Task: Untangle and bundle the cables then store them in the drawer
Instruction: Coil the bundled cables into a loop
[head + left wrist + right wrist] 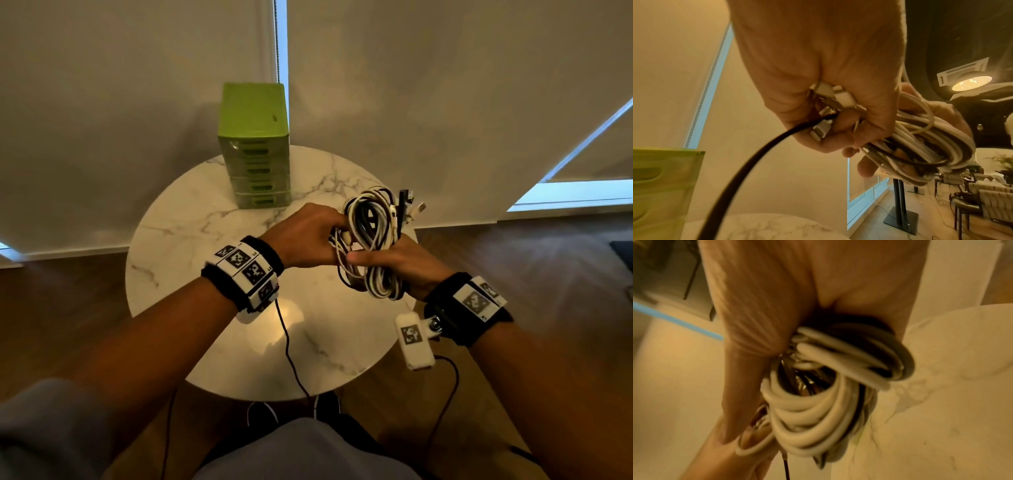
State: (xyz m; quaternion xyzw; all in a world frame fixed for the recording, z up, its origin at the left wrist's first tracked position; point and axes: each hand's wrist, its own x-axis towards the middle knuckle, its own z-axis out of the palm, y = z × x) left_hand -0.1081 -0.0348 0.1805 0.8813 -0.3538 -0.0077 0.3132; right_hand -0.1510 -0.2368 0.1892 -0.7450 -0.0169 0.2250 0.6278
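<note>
Above the round marble table (191,240), both hands met around a coil of white and black cables (371,240), lifted clear of the tabletop. And the right hand (407,262) had it from below, fingers curled round the lower loops, thumb laid across the front. From the right wrist camera, blurred, those thick white loops hung out of the palm over the marble. The left hand (305,236) came in from the side, fingers closed on a cluster of white plug ends (838,95) and a black lead (748,162) trailing down from its grip. Several connectors stuck up loose at the top of the coil. Behind the hands stood a green drawer unit (255,144) at the table's far edge, every drawer pushed shut. Marker bands (245,265) wrapped both wrists.
</note>
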